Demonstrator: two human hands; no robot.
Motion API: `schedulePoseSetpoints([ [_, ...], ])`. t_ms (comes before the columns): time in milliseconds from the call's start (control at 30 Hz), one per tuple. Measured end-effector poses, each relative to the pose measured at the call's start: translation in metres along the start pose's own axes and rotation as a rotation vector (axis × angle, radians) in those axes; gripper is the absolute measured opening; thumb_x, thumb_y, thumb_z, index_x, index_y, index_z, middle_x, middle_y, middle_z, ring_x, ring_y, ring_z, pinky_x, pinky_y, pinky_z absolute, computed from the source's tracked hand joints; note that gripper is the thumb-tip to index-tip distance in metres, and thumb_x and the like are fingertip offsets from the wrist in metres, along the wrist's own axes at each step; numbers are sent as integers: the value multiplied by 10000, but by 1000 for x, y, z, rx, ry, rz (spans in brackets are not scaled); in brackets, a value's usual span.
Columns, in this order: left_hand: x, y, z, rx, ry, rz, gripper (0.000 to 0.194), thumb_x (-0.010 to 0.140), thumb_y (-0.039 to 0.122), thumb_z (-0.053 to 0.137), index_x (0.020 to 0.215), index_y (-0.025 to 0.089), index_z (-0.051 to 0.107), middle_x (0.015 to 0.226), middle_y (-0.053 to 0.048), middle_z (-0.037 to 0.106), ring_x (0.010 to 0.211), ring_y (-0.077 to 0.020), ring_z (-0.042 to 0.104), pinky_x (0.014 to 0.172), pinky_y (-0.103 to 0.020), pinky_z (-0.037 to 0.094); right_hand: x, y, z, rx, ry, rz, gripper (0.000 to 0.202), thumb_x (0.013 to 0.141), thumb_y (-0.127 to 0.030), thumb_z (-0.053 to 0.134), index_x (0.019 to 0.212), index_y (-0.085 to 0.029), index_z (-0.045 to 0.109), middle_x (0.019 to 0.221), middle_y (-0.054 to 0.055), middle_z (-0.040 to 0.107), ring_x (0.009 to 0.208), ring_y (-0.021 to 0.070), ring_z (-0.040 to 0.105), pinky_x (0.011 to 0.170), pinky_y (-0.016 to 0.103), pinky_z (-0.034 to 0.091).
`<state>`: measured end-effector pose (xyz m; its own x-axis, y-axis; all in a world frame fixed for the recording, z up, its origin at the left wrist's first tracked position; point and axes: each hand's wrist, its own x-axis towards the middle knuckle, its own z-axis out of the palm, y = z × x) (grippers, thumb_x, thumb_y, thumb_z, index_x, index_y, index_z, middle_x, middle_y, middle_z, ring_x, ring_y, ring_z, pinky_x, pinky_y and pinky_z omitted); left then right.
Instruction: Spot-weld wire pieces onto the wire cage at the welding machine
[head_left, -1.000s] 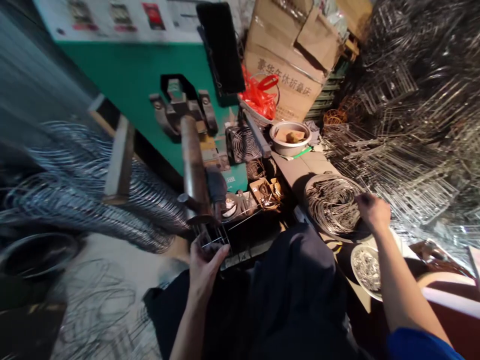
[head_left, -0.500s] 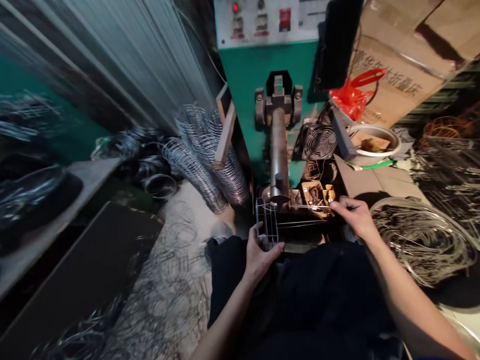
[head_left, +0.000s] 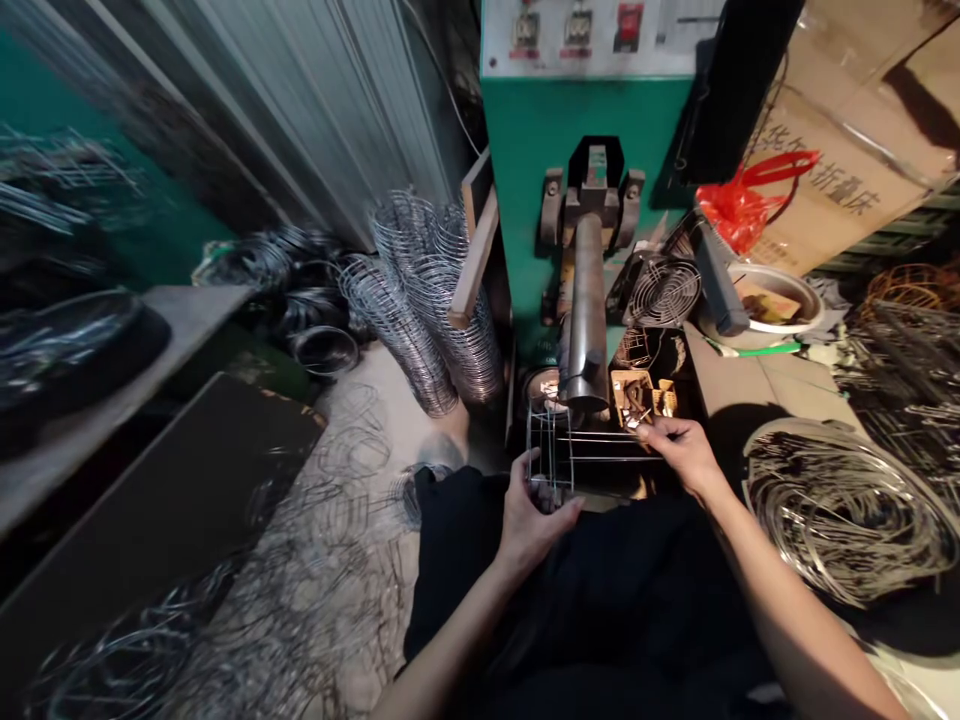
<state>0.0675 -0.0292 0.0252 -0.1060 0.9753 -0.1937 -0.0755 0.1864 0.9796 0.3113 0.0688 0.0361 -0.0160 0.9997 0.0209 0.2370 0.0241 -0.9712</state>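
Head view: left hand [head_left: 534,512] gripped the wire frame [head_left: 553,452]; right hand [head_left: 681,452] pinched its long wires [head_left: 611,447] under the machine's arm [head_left: 587,315].

Left hand [head_left: 534,512] gripping small wire frame [head_left: 551,455] under the steel arm [head_left: 587,318] of the green machine [head_left: 592,140], right hand [head_left: 679,452] pinching long wires [head_left: 611,447] laid across it, wire coils [head_left: 424,300] stacked left, loose wire bundle [head_left: 847,505] right

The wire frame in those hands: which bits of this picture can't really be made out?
Head view:
- Wire frame: near corner hidden by the left hand.
- Thin wires: ends hidden inside the right hand.
- Control panel: cut by the top edge, labels too small.
- Wire piles at left: blurred.
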Motion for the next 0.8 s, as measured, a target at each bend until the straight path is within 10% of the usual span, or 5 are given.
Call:
schedulePoseSetpoints([
  [800,6,-7,12,15,41,72,848,691,381,834,1367,196,359,597,119,353,529,-72,324,496,-197,282,13,-1,-4,-39,11,-9,631,730,-579,748,513,-214,281,552,-48,246,551,109,222,539,276,207],
])
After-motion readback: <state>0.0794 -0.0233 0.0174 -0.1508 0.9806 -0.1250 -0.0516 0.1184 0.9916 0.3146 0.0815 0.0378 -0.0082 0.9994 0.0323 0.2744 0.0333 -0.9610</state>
